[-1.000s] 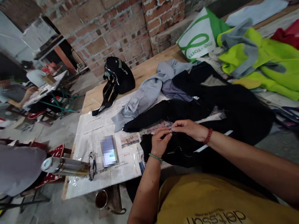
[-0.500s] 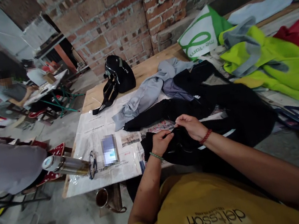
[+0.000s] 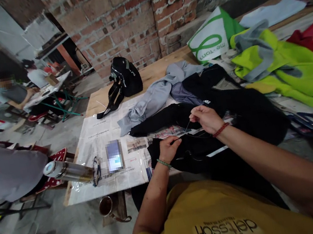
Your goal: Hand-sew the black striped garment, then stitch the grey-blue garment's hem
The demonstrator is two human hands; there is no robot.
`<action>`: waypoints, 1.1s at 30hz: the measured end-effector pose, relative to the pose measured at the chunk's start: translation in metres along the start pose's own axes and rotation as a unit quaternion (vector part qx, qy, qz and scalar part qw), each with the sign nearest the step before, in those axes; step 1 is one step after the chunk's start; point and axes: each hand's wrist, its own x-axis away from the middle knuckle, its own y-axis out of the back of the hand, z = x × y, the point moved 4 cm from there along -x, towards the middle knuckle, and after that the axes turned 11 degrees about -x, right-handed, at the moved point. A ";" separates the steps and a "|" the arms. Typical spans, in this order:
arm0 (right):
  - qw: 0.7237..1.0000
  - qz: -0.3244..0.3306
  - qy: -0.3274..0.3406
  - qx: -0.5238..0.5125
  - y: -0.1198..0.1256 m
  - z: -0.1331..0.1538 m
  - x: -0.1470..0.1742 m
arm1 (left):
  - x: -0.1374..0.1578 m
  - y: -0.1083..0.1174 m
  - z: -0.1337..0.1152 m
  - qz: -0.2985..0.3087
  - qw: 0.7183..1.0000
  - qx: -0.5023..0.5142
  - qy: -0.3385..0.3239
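Black soft-cloth garment [image 3: 191, 162]: lying where?
— At the near edge of a newspaper-covered wooden table [image 3: 93, 134], bunched beneath both hands.
— Likely handling?
— Judged light, limp, hardly fragile; apt to fold and slip rather than hold shape. Best taken in a flat pinch at the edge, kept taut there.
— And the hands?
— Bare left hand [image 3: 170, 149] with green-beaded bracelet [image 3: 164, 163]: closed, thumb and fingers pinching cloth. Bare right hand [image 3: 205, 119] with red-beaded bracelet [image 3: 221, 130]: raised above the cloth, fingertips closed on a fine pale strand [image 3: 188, 126].
— Thread or needle?
— Cannot tell; too thin. Slants from right fingertips down towards cloth beside the left thumb. Probably quick to tangle; worth drawing gently.
— Different from a second ago?
— On the left, much as before. On the right, then fingertip to fingertip with the left; now well apart, higher, farther right, strand showing in the gap.
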 end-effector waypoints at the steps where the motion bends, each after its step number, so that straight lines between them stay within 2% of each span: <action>1: 1.000 0.008 -0.005 -0.006 0.001 0.004 -0.001 | 0.000 0.000 0.000 -0.003 1.000 0.002 0.004; 4: 0.997 0.056 -0.028 -0.035 0.002 0.014 0.000 | -0.001 -0.001 -0.001 0.001 1.000 0.007 0.020; 7: 0.992 0.067 -0.018 -0.103 0.006 0.029 -0.005 | -0.001 -0.001 0.000 0.004 0.999 0.011 0.035; 10: 0.987 0.040 0.053 -0.147 0.015 0.052 -0.020 | -0.001 -0.001 0.002 0.004 0.999 0.017 0.044; 13: 0.979 -0.003 0.162 -0.122 0.027 0.076 -0.039 | 0.000 -0.002 0.002 0.010 0.999 0.022 0.046; 17: 0.949 -0.046 0.313 -0.014 0.045 0.102 -0.056 | 0.000 -0.002 0.001 0.011 0.998 0.030 0.050; 21: 0.907 -0.065 0.398 0.118 0.064 0.113 -0.057 | -0.001 -0.001 0.003 0.005 0.998 0.026 0.054; 22: 0.890 -0.074 0.416 0.171 0.068 0.114 -0.056 | -0.001 -0.001 0.003 0.005 0.998 0.024 0.054; 24: 0.836 -0.100 0.450 0.298 0.075 0.114 -0.053 | -0.001 -0.002 0.004 0.007 0.998 0.024 0.054; 26: 0.788 -0.115 0.460 0.393 0.080 0.109 -0.054 | -0.001 -0.002 0.005 0.008 0.998 0.025 0.051; 28: 0.767 -0.108 0.451 0.444 0.084 0.096 -0.058 | -0.001 -0.001 0.004 0.006 0.999 0.023 0.049; 30: 0.768 -0.086 0.430 0.467 0.089 0.077 -0.065 | -0.001 -0.001 0.003 0.005 0.999 0.015 0.045; 33: 0.774 -0.059 0.353 0.522 0.095 0.040 -0.075 | -0.002 0.000 0.004 -0.001 1.000 -0.002 0.028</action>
